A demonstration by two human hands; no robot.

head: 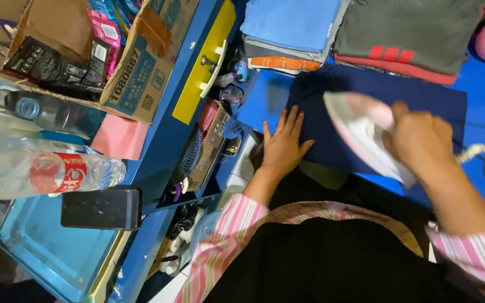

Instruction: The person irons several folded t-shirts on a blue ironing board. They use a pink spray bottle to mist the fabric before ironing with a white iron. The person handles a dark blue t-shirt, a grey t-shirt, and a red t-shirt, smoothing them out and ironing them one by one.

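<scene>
Hands, two, bare, seen from above in the head view. Left hand point(283, 145): spread flat, fingers apart and extended, palm pressed on the near left edge of a dark navy cloth point(366, 106); it grips nothing. Right hand point(419, 140): curled closed around the handle of a pink and white iron point(360, 134), knuckles uppermost; the handle itself is hidden under the hand.

Iron: sits on the navy cloth, right of the left hand and apart from it. Its long axis runs on a slant from upper left to lower right in the picture, pointed tip toward the upper left, heel under the wrist. Outline is blurred, so details of the body cannot be made out. White cord point(481, 151) leaves toward the right edge and is cut off there.

Navy cloth: laid flat on a blue surface point(481, 84); its near edge is hidden behind the person's dark top and pink striped sleeves point(225, 241).

Folded clothes point(360, 33): stacked beyond the cloth, tops cut off by the frame. Cardboard box point(136, 73), plastic bottles point(40, 168) and a blue tray point(46, 247) stand well to the left.
</scene>
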